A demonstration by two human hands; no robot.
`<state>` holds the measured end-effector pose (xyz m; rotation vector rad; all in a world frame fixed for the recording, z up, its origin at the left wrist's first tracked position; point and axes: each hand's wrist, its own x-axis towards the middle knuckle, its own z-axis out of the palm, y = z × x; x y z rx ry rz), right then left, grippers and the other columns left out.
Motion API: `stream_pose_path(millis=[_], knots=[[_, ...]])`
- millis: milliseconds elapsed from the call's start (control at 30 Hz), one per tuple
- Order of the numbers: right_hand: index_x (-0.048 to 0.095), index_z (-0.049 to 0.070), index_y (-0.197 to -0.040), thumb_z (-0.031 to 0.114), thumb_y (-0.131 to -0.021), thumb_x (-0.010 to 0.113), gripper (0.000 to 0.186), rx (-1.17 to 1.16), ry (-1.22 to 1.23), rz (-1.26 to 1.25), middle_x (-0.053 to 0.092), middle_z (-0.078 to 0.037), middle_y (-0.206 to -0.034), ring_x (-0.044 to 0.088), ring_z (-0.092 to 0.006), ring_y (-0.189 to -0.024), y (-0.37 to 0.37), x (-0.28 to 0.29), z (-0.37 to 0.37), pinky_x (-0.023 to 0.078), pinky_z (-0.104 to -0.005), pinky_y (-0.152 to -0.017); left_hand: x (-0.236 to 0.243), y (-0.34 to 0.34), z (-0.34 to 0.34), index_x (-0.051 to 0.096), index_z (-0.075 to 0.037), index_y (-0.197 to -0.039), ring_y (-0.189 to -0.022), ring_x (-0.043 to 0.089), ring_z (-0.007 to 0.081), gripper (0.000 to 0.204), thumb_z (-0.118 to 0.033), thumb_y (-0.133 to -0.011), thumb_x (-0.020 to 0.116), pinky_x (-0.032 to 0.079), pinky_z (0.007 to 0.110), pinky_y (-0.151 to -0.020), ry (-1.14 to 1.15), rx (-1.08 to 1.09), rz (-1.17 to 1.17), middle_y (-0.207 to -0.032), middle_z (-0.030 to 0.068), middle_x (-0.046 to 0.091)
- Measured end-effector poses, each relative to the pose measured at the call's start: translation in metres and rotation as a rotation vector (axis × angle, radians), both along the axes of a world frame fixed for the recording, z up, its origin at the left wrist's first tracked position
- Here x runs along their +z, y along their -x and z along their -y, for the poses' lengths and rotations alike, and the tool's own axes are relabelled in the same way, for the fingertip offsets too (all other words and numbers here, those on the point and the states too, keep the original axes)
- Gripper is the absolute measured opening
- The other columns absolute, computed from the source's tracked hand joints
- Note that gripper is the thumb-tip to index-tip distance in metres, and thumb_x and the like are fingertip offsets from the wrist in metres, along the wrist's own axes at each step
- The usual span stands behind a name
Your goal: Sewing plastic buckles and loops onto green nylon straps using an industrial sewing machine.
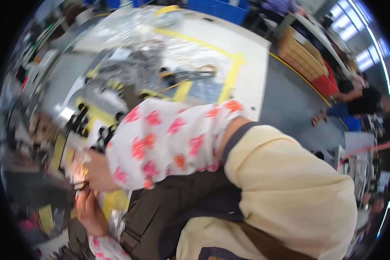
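Note:
At the far left my two hands meet beside a brightly lit patch, next to what looks like a machine (67, 156). My right hand (100, 171) reaches in from the right in a white sleeve with pink and orange flowers, its fingers curled near a small dark piece (80, 186). Just below, my left hand (90, 212) is closed with its fingertips raised to the same piece. Its kind is too blurred to tell. Dark olive-brown fabric (160, 208) with seams and straps lies under my right arm and across my lap.
Beyond my arm stands a white table (247, 47) with yellow tape, clear plastic bags (134, 65), scissors (195, 74) and several black rolled pieces (78, 121). A yellow crate (301, 54) stands across the aisle, right. Another person (366, 99) is at the far right.

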<state>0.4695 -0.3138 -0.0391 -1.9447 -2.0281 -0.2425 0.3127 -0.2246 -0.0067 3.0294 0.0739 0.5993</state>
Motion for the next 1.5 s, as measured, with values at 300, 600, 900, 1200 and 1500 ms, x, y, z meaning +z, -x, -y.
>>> stream_pose_path(millis=[300,600,900,1200,1500], knots=[[0.067,0.022,-0.066,0.02,-0.07,0.057,0.011,-0.223,-0.255,0.034,0.063,0.005,-0.07,0.058,-0.0199,-0.082,-0.034,-0.014,0.035,0.037,-0.055,-0.088,-0.014,-0.011,-0.024,0.058,0.001,-0.103,-0.092,0.056,0.0294,0.021,0.002,-0.085,0.049,0.044,0.034,-0.078,0.232,0.12,-0.198,-0.098,0.0159,0.057],[0.067,0.021,-0.065,0.02,-0.069,0.057,0.01,-0.196,-0.225,0.061,0.062,0.003,-0.068,0.058,-0.0204,-0.077,-0.045,-0.012,0.05,0.04,-0.0525,-0.082,-0.027,0.009,-0.049,0.055,0.002,-0.11,-0.102,0.053,0.0299,0.024,-0.003,-0.089,0.045,0.044,0.035,-0.082,0.156,0.162,-0.133,-0.11,0.0187,0.053],[0.066,0.02,-0.064,0.02,-0.068,0.058,0.01,-0.19,-0.2,0.078,0.062,0.002,-0.067,0.058,-0.0209,-0.072,-0.068,-0.008,0.079,0.044,-0.0499,-0.077,0.024,0.051,-0.002,0.057,0.005,-0.105,-0.093,0.057,0.0344,0.037,-0.026,-0.084,0.06,0.044,0.04,-0.085,-0.035,0.158,0.061,-0.101,0.0191,0.06],[0.066,0.019,-0.063,0.02,-0.067,0.058,0.009,-0.094,-0.17,0.087,0.061,0.001,-0.065,0.059,-0.0214,-0.066,-0.074,-0.003,0.104,0.048,-0.0474,-0.071,0.02,0.103,0.003,0.057,0.002,-0.108,-0.092,0.058,0.0327,0.029,-0.007,-0.081,0.053,0.046,0.039,-0.082,-0.129,0.406,-0.052,-0.101,0.019,0.061],[0.058,0.005,-0.07,0.023,-0.067,0.061,0.019,0.273,-0.171,-0.105,0.059,-0.007,-0.069,0.062,-0.0276,-0.064,-0.028,0.006,-0.005,0.051,-0.0388,-0.052,0.01,0.119,-0.038,0.054,-0.007,-0.116,-0.097,0.053,0.0356,0.029,-0.011,-0.087,0.048,0.042,0.04,-0.082,-0.062,0.674,-0.1,-0.105,0.017,0.056]])
